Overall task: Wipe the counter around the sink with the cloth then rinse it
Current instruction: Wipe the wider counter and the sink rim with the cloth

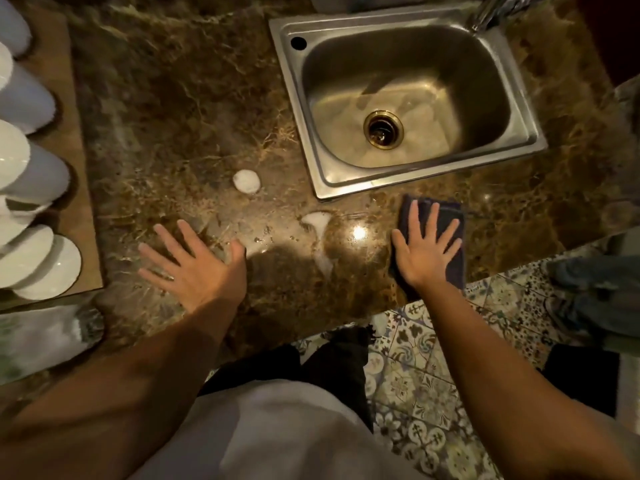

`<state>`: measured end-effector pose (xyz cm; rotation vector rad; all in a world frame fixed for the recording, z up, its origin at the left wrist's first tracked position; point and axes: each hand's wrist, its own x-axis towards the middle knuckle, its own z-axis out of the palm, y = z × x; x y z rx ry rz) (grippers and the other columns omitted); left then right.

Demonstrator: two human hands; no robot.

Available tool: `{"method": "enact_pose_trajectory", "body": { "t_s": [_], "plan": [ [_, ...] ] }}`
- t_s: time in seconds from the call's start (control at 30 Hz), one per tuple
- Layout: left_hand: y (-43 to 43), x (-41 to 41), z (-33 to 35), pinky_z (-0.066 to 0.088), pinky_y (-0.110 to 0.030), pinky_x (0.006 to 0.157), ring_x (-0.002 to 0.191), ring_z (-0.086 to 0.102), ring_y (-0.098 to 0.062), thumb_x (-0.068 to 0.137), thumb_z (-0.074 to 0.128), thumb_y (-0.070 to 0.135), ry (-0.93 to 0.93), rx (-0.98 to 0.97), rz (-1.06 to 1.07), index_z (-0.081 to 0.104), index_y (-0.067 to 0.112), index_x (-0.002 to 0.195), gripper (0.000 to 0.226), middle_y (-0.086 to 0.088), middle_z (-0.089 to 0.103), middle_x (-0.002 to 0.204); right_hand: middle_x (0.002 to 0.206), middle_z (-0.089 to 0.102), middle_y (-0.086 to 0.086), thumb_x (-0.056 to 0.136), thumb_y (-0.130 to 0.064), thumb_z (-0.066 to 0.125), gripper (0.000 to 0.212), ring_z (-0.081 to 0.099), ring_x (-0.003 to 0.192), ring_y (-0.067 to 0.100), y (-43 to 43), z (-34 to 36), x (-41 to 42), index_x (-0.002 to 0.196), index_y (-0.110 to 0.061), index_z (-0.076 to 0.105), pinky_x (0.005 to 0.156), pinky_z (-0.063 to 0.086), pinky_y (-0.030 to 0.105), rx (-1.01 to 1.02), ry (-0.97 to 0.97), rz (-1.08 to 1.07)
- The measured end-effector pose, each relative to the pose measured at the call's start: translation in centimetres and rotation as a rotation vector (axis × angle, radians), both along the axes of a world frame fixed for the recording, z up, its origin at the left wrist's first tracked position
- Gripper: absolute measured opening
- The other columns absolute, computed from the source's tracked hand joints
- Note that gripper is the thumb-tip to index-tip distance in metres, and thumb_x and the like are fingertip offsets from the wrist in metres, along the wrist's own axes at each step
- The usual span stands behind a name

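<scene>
View: the head camera, looking down over your arms.

Your left hand: your left hand (194, 268) lies flat on the counter (173, 116), palm down, fingers straight and spread wide, thumb out to the side. It has hold of nothing.

Your right hand: your right hand (424, 252) lies flat on top of the cloth (448, 216), fingers straight and fanned. You press on it with the palm; no finger curls round it.

Cloth: dark and folded, under your right palm. Its far edge shows past your fingertips, and its near end reaches the counter's front edge by your wrist.

Counter: brown veined marble, wet and shiny between your hands, with a bright glare just left of your right hand.

Sink: the steel sink (433, 174) sits beyond your right hand, its front rim near the cloth's far edge but apart from it. The drain (383, 128) is in the basin floor, and the tap (491, 8) is at the far right corner.

Foam: a round foam blob (246, 181) sits beyond your left thumb. A foam smear (317, 221) trails between your two hands.

Left of your left hand: white cups (27, 168) and plates (52, 265) in a row on a tan mat (81, 209).

Below your right forearm: patterned floor tiles (433, 375).

Right of your right hand: blurred legs (595, 289) in jeans, standing on the floor.
</scene>
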<state>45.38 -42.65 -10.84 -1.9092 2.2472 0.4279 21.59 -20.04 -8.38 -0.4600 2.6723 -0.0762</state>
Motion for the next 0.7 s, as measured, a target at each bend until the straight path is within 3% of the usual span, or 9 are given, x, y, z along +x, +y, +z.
{"method": "enact_pose_trajectory", "body": {
  "t_s": [0.13,0.2,0.3,0.5,0.6,0.7],
  "plan": [
    [0.2,0.5,-0.3,0.001,-0.068,0.119,0.153,-0.004,-0.046,0.090,0.036,0.069,0.022,-0.029,-0.036,0.012,0.015,0.160,0.092,-0.016,0.004,0.168,0.169,-0.003,-0.005,0.107,-0.032,0.022,0.058,-0.010,0.152,0.042,-6.2,0.3,4.7,0.159,-0.033,-0.003,0.120,-0.003,0.062,-0.217,-0.045,0.199],
    [0.1,0.5,-0.4,0.002,-0.070,0.118,0.152,-0.001,-0.048,0.090,0.039,0.068,0.047,-0.054,-0.058,0.014,0.013,0.160,0.092,-0.018,0.007,0.168,0.169,0.009,-0.003,0.106,-0.026,0.024,0.057,-0.002,0.152,0.045,-9.2,0.8,6.9,0.160,-0.029,0.004,0.120,0.003,0.064,-0.309,-0.067,0.273],
    [-0.1,0.2,-0.4,0.005,-0.069,0.118,0.151,0.004,-0.050,0.090,0.040,0.066,0.051,-0.085,-0.071,0.018,0.012,0.159,0.090,-0.020,0.012,0.167,0.167,0.018,-0.003,0.107,-0.025,0.026,0.056,-0.004,0.151,0.046,-12.1,1.3,9.5,0.160,-0.028,0.010,0.121,0.004,0.063,-0.418,-0.210,0.378],
    [-0.3,0.6,-0.3,0.007,-0.070,0.118,0.152,0.006,-0.049,0.087,0.044,0.064,0.040,-0.122,-0.047,0.021,0.014,0.158,0.090,-0.019,0.015,0.166,0.168,0.016,-0.001,0.104,-0.052,0.028,0.057,0.003,0.154,0.040,-7.7,-1.3,10.6,0.158,-0.035,0.022,0.123,0.008,0.056,-0.135,0.006,0.851],
    [-0.8,0.4,-0.4,0.004,-0.070,0.118,0.152,0.004,-0.049,0.087,0.041,0.066,0.060,-0.114,-0.047,0.019,0.013,0.158,0.092,-0.019,0.012,0.167,0.169,0.009,-0.003,0.102,-0.057,0.026,0.061,0.000,0.154,0.040,-4.2,-1.4,5.5,0.159,-0.038,0.016,0.122,0.010,0.060,-0.054,0.087,0.701],
    [-0.7,0.3,-0.5,0.004,-0.070,0.118,0.152,0.002,-0.048,0.087,0.038,0.067,0.070,-0.105,-0.043,0.017,0.013,0.158,0.092,-0.018,0.011,0.167,0.169,-0.005,-0.003,0.100,-0.060,0.015,0.064,-0.006,0.153,0.040,-0.9,-1.1,-0.3,0.159,-0.039,0.000,0.123,0.003,0.057,0.070,0.112,0.308]
  ]
}}
